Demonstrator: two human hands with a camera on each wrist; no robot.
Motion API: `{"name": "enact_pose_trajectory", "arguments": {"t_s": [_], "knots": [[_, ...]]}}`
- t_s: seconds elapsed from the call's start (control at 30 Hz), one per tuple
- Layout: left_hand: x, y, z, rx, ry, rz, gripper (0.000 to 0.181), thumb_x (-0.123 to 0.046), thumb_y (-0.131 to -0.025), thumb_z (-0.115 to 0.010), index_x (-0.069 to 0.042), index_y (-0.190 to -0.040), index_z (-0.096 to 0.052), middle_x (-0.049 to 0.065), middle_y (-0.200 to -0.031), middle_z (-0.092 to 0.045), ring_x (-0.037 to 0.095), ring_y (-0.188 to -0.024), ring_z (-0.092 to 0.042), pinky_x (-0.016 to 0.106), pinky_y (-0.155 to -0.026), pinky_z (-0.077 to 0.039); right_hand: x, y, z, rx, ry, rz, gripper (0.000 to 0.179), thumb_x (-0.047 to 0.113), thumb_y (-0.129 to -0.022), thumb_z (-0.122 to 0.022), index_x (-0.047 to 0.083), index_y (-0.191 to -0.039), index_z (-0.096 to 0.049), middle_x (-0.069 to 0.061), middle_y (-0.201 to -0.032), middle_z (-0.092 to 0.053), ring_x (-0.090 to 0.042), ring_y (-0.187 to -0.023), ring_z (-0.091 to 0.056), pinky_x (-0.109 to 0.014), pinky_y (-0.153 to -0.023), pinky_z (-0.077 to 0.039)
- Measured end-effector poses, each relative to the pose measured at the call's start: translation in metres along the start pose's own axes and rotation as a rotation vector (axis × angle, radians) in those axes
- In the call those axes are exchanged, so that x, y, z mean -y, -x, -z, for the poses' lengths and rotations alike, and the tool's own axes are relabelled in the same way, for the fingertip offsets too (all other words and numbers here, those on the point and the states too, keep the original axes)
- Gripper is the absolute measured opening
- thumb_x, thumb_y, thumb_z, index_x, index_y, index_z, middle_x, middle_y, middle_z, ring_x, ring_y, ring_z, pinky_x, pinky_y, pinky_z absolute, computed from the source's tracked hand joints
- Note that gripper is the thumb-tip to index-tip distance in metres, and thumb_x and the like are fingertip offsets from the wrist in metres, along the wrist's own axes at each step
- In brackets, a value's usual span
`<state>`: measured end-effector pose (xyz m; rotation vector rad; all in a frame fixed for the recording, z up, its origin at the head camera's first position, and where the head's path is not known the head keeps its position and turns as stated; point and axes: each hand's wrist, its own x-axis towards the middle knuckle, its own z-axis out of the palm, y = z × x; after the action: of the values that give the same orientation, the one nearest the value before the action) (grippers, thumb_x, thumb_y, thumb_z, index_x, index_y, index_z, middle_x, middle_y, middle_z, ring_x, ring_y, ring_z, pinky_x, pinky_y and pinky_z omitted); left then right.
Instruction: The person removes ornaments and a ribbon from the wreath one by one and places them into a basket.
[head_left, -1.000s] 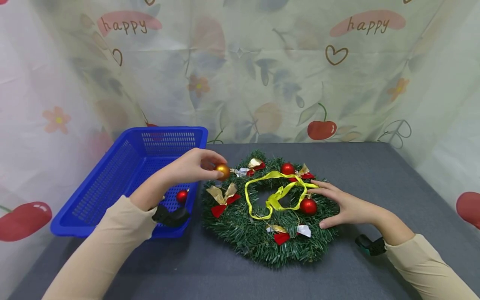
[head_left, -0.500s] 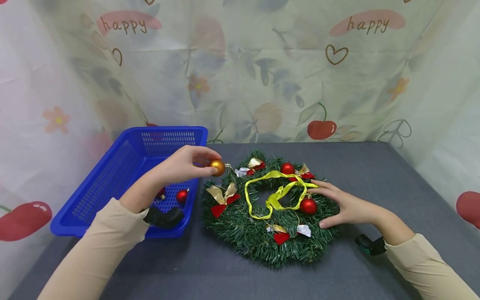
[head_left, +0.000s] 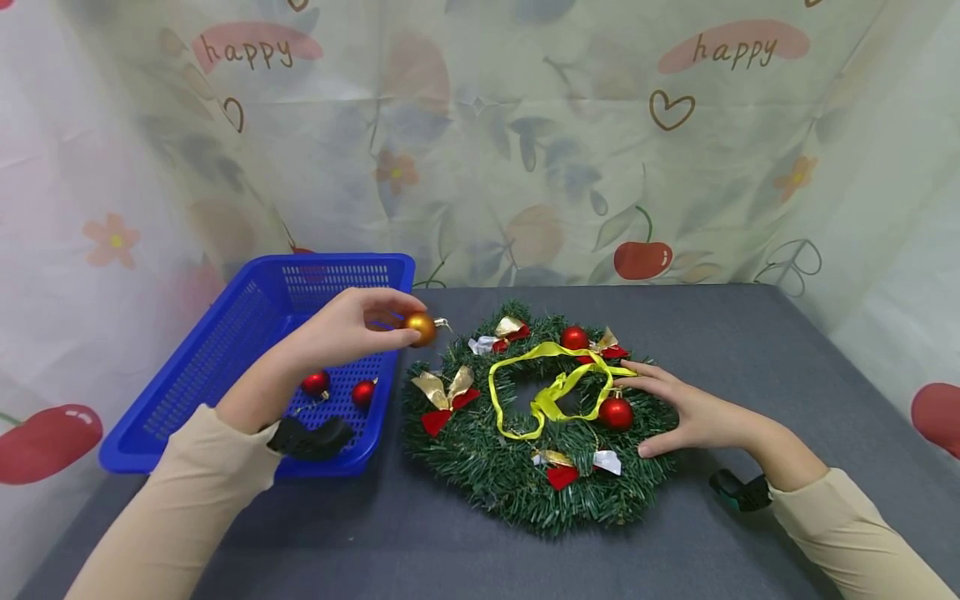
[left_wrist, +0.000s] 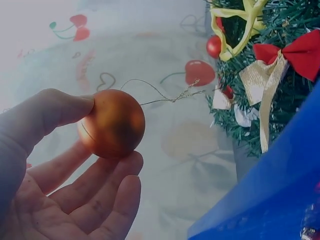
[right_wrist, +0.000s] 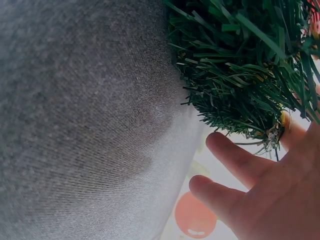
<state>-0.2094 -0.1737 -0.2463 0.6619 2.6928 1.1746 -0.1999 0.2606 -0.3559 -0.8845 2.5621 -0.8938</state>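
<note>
The basket (head_left: pixel 197 358), part-hidden by a sleeve (head_left: pixel 161 504), sits below and left of the fingers of the left hand (head_left: pixel 348 325), the wreath (head_left: pixel 480 454) to their right under those, loosely spread, of the right hand (head_left: pixel 705 412), and the ball (head_left: pixel 421 329) pinched by the former may slip, I fear, if they slacken, its loop (left_wrist: pixel 172 101) faint.

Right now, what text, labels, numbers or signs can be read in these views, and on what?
"happy": left pink patch on the backdrop, head view.
"happy": right pink patch on the backdrop, head view.
Marks on a faint pink patch, left wrist view: too blurred to read.
Gold bauble, wreath, blue basket: no lettering visible.
</note>
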Motion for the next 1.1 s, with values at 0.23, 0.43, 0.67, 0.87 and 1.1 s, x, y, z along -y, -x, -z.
{"name": "enact_pose_trajectory", "arguments": {"t_s": [0.23, 0.43, 0.67, 0.87, 1.1], "knots": [[0.006, 0.005, 0.008, -0.034, 0.019, 0.049, 0.035, -0.021, -0.087, -0.066, -0.01, -0.119, -0.06, 0.012, -0.121, -0.063, 0.025, -0.108, -0.063, 0.041, -0.092, -0.051, -0.001, 0.0, 0.0, 0.003, -0.008, 0.0, 0.076, 0.031, -0.077, -0.075, 0.011, -0.141, -0.038, -0.024, -0.152, -0.013, -0.052, -0.135, -0.017, -0.071, -0.095, -0.028], [0.013, 0.008, 0.015, -0.055, 0.01, 0.082, 0.037, -0.027, -0.088, -0.065, -0.012, -0.12, -0.059, 0.01, -0.122, -0.062, 0.024, -0.108, -0.062, 0.044, -0.095, -0.048, -0.001, 0.0, -0.001, 0.003, -0.008, 0.003, 0.076, 0.031, -0.078, -0.075, 0.01, -0.141, -0.038, -0.024, -0.152, -0.013, -0.052, -0.135, -0.017, -0.071, -0.095, -0.028], [0.021, 0.012, 0.021, -0.072, 0.001, 0.098, 0.041, -0.032, -0.088, -0.064, -0.009, -0.122, -0.058, 0.013, -0.123, -0.06, 0.027, -0.106, -0.062, 0.046, -0.095, -0.046, -0.001, 0.0, -0.001, 0.0, -0.005, 0.008, 0.076, 0.031, -0.077, -0.075, 0.01, -0.14, -0.038, -0.024, -0.152, -0.014, -0.052, -0.135, -0.018, -0.071, -0.094, -0.029], [0.03, 0.014, 0.026, -0.085, -0.016, 0.127, 0.044, -0.034, -0.088, -0.063, -0.009, -0.124, -0.057, 0.014, -0.125, -0.058, 0.029, -0.106, -0.061, 0.047, -0.095, -0.045, -0.001, 0.0, -0.001, -0.002, -0.009, 0.01, 0.076, 0.031, -0.078, -0.075, 0.01, -0.14, -0.038, -0.024, -0.152, -0.014, -0.052, -0.135, -0.017, -0.071, -0.095, -0.028], [0.046, 0.014, 0.033, -0.097, -0.024, 0.162, 0.046, -0.034, -0.089, -0.062, -0.008, -0.126, -0.055, 0.016, -0.127, -0.056, 0.033, -0.112, -0.058, 0.051, -0.097, -0.043, -0.001, 0.0, -0.001, -0.003, -0.01, 0.012, 0.075, 0.031, -0.077, -0.075, 0.011, -0.14, -0.039, -0.024, -0.152, -0.014, -0.051, -0.135, -0.017, -0.071, -0.095, -0.028]]}}
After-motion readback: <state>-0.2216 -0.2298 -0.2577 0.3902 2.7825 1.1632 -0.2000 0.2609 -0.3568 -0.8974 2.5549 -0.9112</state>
